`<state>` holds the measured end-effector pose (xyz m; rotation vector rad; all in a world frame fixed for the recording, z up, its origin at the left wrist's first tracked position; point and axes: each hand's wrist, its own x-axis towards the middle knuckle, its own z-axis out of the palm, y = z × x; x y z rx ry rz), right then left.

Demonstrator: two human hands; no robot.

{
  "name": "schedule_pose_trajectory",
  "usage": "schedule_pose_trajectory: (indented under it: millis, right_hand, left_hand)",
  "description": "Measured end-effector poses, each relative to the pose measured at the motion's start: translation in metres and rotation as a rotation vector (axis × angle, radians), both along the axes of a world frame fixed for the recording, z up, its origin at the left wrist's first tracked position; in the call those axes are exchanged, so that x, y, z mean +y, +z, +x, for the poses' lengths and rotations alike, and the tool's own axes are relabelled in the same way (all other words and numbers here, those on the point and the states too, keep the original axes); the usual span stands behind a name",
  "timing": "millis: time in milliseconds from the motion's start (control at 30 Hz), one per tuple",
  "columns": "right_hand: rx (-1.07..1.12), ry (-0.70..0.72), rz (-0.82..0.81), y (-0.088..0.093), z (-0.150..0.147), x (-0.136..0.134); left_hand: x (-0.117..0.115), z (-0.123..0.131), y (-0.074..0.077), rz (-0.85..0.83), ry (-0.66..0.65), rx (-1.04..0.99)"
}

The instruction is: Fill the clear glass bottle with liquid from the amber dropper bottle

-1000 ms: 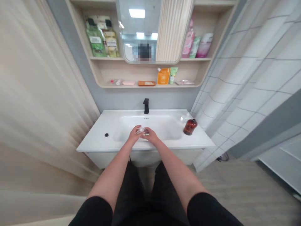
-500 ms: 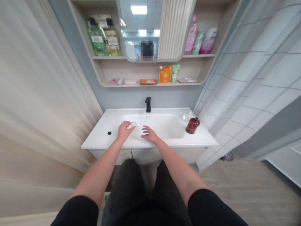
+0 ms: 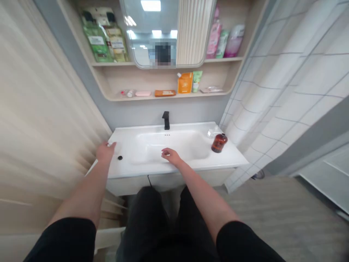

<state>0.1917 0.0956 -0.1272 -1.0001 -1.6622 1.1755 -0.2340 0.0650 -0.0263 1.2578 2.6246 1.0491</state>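
Note:
At the left end of the white washbasin (image 3: pixel 191 154), my left hand (image 3: pixel 105 152) is closed around a small clear plastic container (image 3: pixel 116 148), whose outline is faint against the white counter. Just to the right of that hand lies a small black cap (image 3: pixel 120 158). Over the front of the basin hangs my right hand (image 3: pixel 170 155), its fingers loosely curled but apart, with nothing seen in them. An amber bottle (image 3: pixel 219 143) stands on the right end of the counter, with a clear plastic item (image 3: pixel 213 131) behind it.
A black faucet (image 3: pixel 166 120) rises behind the basin. Above it, a wooden shelf unit (image 3: pixel 109 98) holds an orange pouch (image 3: pixel 185 83), a green tube (image 3: pixel 196 81) and several bottles around a mirror (image 3: pixel 152 32). A pale curtain (image 3: pixel 49 109) hangs close by my left arm.
My left hand has moved left from over the basin to the counter's left end, carrying the clear container. My right hand stays over the basin, fingers more curled. The view has shifted slightly.

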Motion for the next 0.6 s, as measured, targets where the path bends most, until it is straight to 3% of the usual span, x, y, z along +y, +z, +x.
schedule_pose_trajectory:
  millis: [67,167,200,267,333,400,500,600]
  right_hand:
    - [0.009,0.002,0.002,-0.003,-0.001,0.002]
    - [0.016,-0.004,0.0,-0.006,-0.003,0.004]
    - [0.012,-0.008,-0.002,-0.006,-0.003,0.005]
    - [-0.013,-0.01,0.0,-0.005,-0.003,0.005]
    - [-0.05,-0.023,0.014,-0.003,-0.002,0.004]
    - [-0.086,-0.062,0.033,0.0,-0.001,0.001]
    - [-0.146,-0.125,0.051,0.004,-0.003,-0.006]
    - [-0.236,-0.179,0.105,0.017,0.0,-0.012]
  left_hand:
    - [-0.003,0.006,0.0,0.056,0.059,-0.01]
    - [-0.02,0.034,-0.003,0.329,0.159,0.098]
    - [-0.027,0.051,-0.007,0.421,0.126,0.155]
    - [-0.04,0.095,-0.019,0.461,-0.154,0.232]
    - [-0.046,0.147,-0.036,0.283,-0.592,0.281]
    - [-0.046,0.194,-0.052,0.031,-0.884,0.318]
    - [-0.039,0.234,-0.066,-0.237,-0.947,0.335]
    - [-0.033,0.239,-0.069,-0.398,-0.931,0.315]
